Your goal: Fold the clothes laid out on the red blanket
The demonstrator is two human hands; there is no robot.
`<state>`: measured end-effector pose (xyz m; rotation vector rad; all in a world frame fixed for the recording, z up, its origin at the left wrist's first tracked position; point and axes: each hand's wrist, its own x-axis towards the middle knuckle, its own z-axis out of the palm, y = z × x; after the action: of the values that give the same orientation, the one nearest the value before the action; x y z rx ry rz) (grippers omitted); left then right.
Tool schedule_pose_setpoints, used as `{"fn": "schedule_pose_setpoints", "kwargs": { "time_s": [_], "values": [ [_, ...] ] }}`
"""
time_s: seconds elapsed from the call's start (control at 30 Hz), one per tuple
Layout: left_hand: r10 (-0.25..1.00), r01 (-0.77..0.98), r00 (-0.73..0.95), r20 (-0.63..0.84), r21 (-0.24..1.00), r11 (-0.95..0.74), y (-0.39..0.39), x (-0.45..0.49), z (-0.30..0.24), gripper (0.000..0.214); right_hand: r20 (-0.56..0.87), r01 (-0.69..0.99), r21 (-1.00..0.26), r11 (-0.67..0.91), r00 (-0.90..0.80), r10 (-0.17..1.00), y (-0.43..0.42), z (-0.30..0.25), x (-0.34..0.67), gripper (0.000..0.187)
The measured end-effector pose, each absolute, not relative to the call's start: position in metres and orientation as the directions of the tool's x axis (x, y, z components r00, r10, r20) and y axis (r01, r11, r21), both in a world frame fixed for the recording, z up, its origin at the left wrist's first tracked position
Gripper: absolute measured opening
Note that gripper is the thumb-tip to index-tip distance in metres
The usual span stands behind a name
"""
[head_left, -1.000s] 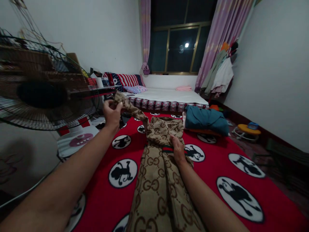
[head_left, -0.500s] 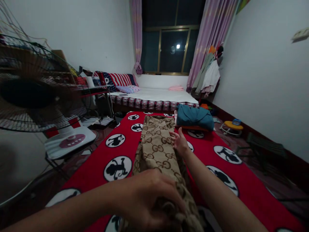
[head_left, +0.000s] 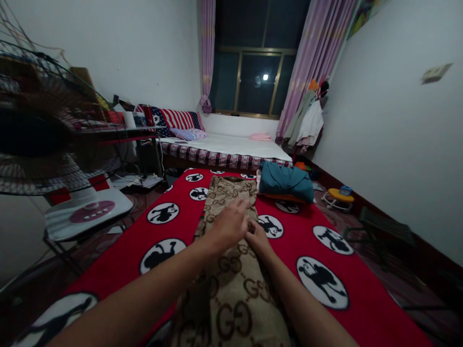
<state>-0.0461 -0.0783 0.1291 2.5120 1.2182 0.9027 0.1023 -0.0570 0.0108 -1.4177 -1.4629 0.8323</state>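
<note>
A pair of beige trousers [head_left: 235, 274] with a brown monogram print lies lengthwise on a red cloth [head_left: 213, 219], folded into a long strip. Over its middle is my left hand [head_left: 231, 224], fingers stretched forward and slightly blurred, palm down on or just above the fabric. At the strip's right edge, close beside the left fingertips, my right hand [head_left: 258, 238] has its thumb and fingers pinched on the fabric. Part of the trousers is hidden under my left hand and forearm.
A folded teal garment [head_left: 285, 182] lies on the far right of the red cloth. To the left, a fan [head_left: 54, 144] stands by a folding chair. A bed [head_left: 224, 140] is beyond. On the right floor are a yellow stool [head_left: 340, 195] and a dark low bench [head_left: 385, 226].
My left hand has let go of the near end of the trousers and moved forward to their middle. My right hand has come back slightly and closed on the right edge.
</note>
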Motion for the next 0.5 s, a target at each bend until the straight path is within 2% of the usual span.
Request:
{"fn": "schedule_pose_setpoints", "kwargs": {
  "time_s": [0.03, 0.1, 0.2, 0.3, 0.37, 0.43, 0.5],
  "values": [
    [0.791, 0.694, 0.386, 0.475, 0.415, -0.588, -0.059, -0.04, 0.115, 0.049, 0.153, 0.403, -0.909, 0.104, 0.09, 0.984, -0.058, 0.01, 0.101, 0.027],
    [0.854, 0.781, 0.241, 0.461, 0.431, -0.453, -0.024, -0.035, 0.084, 0.056, 0.149, 0.442, -0.894, 0.075, 0.137, 0.979, -0.061, 0.007, 0.1, 0.027],
    [0.897, 0.824, 0.17, 0.409, 0.44, -0.357, 0.004, -0.036, 0.043, 0.053, 0.15, 0.401, -0.914, 0.067, 0.18, 0.972, -0.063, 0.003, 0.1, 0.023],
    [0.858, 0.808, 0.26, 0.443, 0.387, -0.445, 0.004, -0.039, 0.02, 0.049, 0.09, 0.207, -0.978, 0.038, 0.245, 0.965, -0.056, 0.007, 0.104, 0.019],
    [0.812, 0.77, 0.355, 0.463, 0.348, -0.535, -0.001, -0.04, 0.015, 0.047, 0.037, 0.081, -0.997, 0.012, 0.313, 0.949, -0.041, 0.017, 0.11, 0.026],
    [0.783, 0.729, 0.418, 0.461, 0.344, -0.592, -0.005, -0.04, 0.016, 0.042, 0.063, 0.084, -0.996, 0.032, 0.39, 0.919, -0.015, 0.032, 0.121, 0.032],
    [0.771, 0.692, 0.438, 0.462, 0.374, -0.617, -0.007, -0.041, 0.018, 0.035, 0.145, 0.186, -0.98, 0.068, 0.442, 0.885, 0.018, 0.047, 0.134, 0.033]
  ]
}}
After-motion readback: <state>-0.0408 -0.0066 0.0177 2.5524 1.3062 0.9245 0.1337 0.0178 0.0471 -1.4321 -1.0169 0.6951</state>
